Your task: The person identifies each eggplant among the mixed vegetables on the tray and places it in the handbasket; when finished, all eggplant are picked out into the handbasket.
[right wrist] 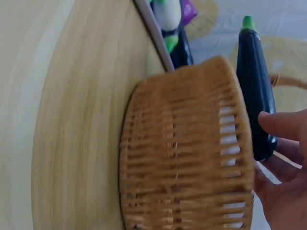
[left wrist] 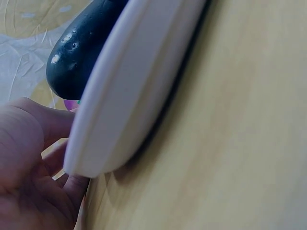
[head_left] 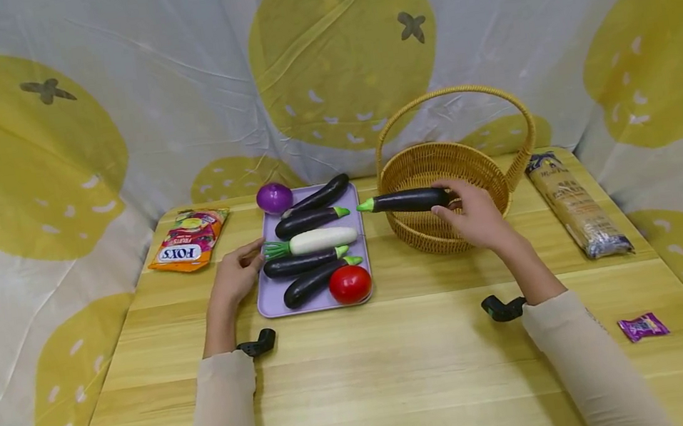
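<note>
The right hand (head_left: 476,215) has its thumb and fingers closed around the blunt end of a glossy dark eggplant (head_left: 408,201), whose green cap points left, away from those fingers and towards the tray. The eggplant hangs level in this grip, above the rim of a wicker basket (head_left: 424,237) that sits directly below the right fingers, its tall arched handle rising beyond them

The left hand (head_left: 235,279) is partly curled, its fingers holding the left edge of a lilac tray (head_left: 272,305). Just right of these fingers on the tray lies a white radish (head_left: 323,240) with its green leaf end nearest them; four other eggplants (head_left: 304,223) lie two beyond it and two nearer the person. A red tomato (head_left: 351,284) sits at the tray's near right corner, across from the left fingers, and a purple onion (head_left: 275,198) is at the far left corner, ahead of them

On the tabletop (head_left: 370,382), a FOX'S candy bag (head_left: 190,241) lies left of the left fingers. Well right of the right fingers lies a long tan food packet (head_left: 576,205), with a small purple wrapped candy (head_left: 644,326) nearer the person
</note>
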A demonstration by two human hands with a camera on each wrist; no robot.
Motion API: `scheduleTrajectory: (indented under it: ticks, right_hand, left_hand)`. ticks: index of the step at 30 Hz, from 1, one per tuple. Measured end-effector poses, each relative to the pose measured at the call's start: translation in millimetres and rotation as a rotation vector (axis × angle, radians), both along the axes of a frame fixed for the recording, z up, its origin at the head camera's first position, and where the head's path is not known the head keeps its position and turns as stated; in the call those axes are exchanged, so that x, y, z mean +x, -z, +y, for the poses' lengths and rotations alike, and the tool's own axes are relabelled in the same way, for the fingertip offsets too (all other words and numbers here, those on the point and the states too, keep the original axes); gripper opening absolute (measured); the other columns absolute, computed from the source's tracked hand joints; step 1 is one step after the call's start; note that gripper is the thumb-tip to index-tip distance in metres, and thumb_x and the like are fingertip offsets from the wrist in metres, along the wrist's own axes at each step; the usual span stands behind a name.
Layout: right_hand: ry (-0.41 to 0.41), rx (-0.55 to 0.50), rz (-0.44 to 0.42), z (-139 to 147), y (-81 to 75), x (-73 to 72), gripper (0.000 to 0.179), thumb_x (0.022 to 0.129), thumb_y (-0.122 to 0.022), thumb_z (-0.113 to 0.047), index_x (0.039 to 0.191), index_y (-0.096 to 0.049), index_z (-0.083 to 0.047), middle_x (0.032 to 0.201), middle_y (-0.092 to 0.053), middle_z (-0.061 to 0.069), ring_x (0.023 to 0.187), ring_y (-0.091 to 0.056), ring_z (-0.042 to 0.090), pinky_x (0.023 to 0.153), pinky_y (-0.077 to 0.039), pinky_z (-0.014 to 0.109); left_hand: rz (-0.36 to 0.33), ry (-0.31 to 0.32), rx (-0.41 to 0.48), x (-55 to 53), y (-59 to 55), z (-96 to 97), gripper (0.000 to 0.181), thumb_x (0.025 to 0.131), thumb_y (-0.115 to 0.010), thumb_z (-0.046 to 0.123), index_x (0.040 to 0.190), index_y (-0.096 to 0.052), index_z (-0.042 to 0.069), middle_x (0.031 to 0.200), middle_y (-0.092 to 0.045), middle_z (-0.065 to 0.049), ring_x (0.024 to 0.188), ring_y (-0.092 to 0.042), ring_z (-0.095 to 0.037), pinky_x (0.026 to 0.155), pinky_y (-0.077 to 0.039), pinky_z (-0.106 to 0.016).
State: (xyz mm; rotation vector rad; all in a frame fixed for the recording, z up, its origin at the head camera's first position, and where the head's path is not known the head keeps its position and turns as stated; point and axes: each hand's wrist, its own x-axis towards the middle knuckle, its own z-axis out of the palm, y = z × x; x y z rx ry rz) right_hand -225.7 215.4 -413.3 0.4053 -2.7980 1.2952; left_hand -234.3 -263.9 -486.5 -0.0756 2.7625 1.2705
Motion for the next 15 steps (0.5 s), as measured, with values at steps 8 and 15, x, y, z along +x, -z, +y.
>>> scheduleTrajectory:
  ticks: [8,15]
  right_hand:
    - [0.073,0.08,-0.019,24,8.9,-20.3,0.051,0.103,-0.063,-0.016,0.149,-0.049,-0.003,0.148,-0.051,0.026,0.111,-0.065,0.045,0.087,-0.055,0.053]
    - [0.122,0.18,-0.021,36,12.2,-40.0,0.049,0.103,-0.061,-0.015,0.147,-0.05,0.002,0.135,-0.057,0.03,0.1,-0.062,0.041,0.083,-0.05,0.052]
  left_hand:
    - [0.005,-0.006,0.014,2.0,0.9,-1.3,0.045,0.105,-0.058,0.027,0.15,-0.056,0.028,0.149,-0.056,-0.019,0.121,-0.057,-0.03,0.098,-0.048,-0.043]
    - [0.015,-0.014,0.018,1.3,1.2,1.3,0.045,0.105,-0.058,0.025,0.15,-0.056,0.026,0.15,-0.056,-0.019,0.124,-0.058,-0.032,0.102,-0.049,-0.047]
